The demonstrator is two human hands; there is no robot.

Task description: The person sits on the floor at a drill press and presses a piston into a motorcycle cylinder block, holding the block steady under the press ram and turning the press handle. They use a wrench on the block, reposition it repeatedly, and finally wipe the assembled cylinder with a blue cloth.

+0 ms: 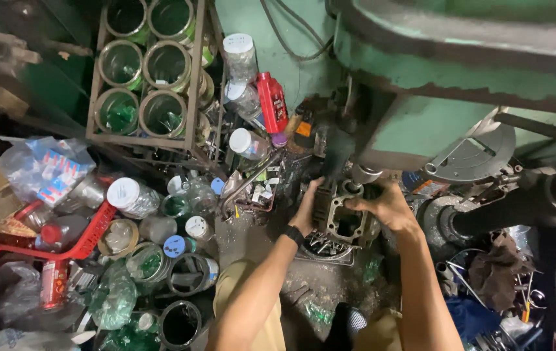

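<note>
- Green machine: fills the upper right of the view; its spindle end hangs directly above the work.
- Metal rack of glass jars: stands at the upper left, well apart from the hands.
- Grimy floor: carries loose jars, a red bottle and plastic bags, mostly to the left.
- Metal casting: a dark, oily housing with an open bore, held above the floor between both hands, just under the spindle. Its long axis appears to run roughly vertical, and the bore faces the camera.
- Left hand: closed around the casting's left side, fingers wrapped on its edge.
- Right hand: closed over the upper right of the casting, fingers curled across the top.
- Handling note: judged from the oil film, keep both grips firm and the casting square beneath the spindle, with fingers clear of the bore.
</note>
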